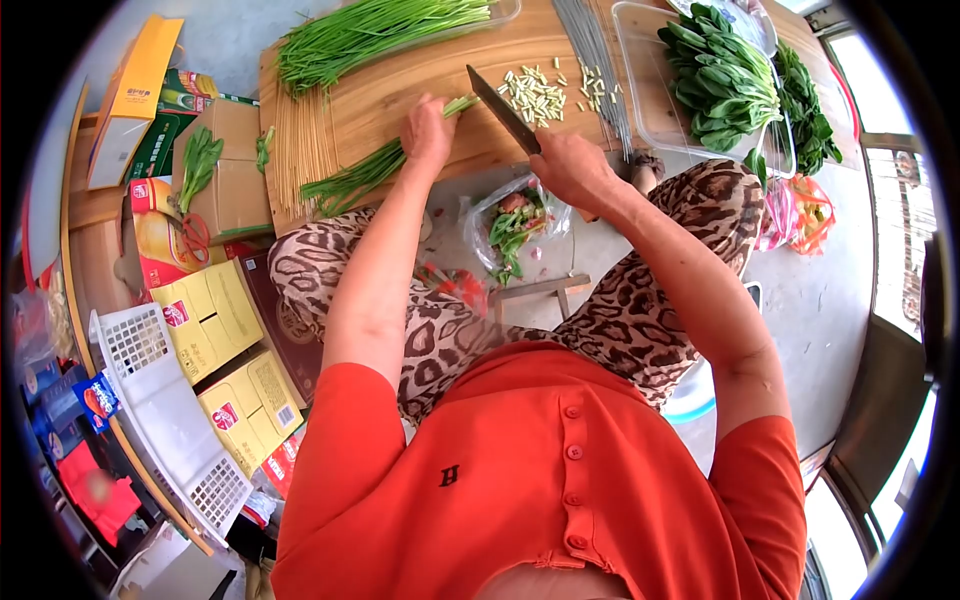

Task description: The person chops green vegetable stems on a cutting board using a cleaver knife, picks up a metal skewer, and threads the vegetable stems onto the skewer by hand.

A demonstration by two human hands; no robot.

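My left hand (430,132) is closed around a bunch of chives (368,172) lying on the wooden board (480,48). The cut ends stick out past my fingers toward the knife. In my right hand (572,168) is the handle of a kitchen knife (503,110), its dark blade slanting up and left beside those ends. Short pale cut pieces (535,95) are scattered right of the blade. A larger pile of long chives (370,40) rests at the board's far left, partly on a clear tray.
Metal skewers (590,45) lie right of the cut pieces, bamboo skewers (295,140) at the left. A clear plastic tub (640,90) holds leafy greens (720,85). Below the board sits a plastic bag (480,225) with vegetable scraps. Cardboard boxes (235,150) and red scissors (194,236) are at left.
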